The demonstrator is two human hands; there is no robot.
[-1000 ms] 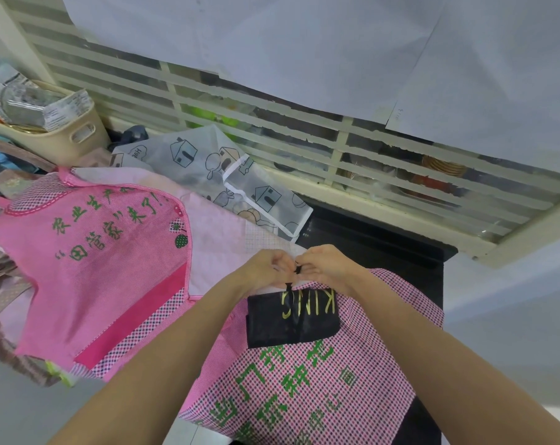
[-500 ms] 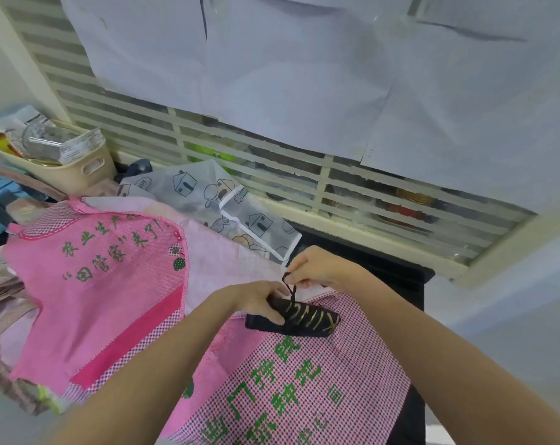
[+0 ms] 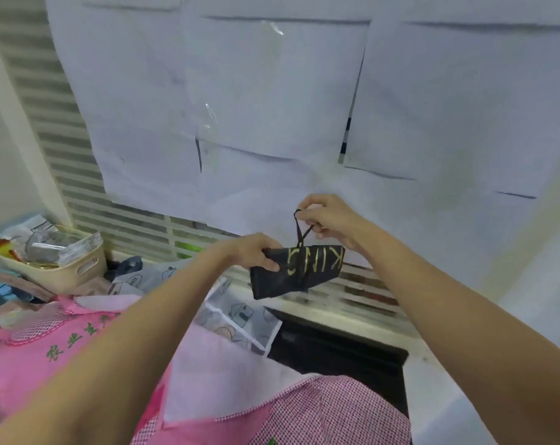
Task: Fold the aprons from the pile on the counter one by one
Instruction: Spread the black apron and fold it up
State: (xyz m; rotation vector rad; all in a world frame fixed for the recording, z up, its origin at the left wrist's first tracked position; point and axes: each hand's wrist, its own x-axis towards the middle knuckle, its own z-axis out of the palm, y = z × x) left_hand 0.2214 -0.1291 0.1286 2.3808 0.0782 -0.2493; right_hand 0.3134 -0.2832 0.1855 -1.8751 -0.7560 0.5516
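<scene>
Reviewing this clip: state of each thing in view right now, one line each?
black apron: folded small, held up in the air
black strap: pulled upward, taut
left hand: grips the apron's left end
right hand: pinches the strap
pink aprons: spread unfolded on the counter
beige basket: upright, full

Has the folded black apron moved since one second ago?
Yes. The folded black apron lay on the pink checked apron then; now both hands hold it up in the air, in front of the window grille.
</scene>
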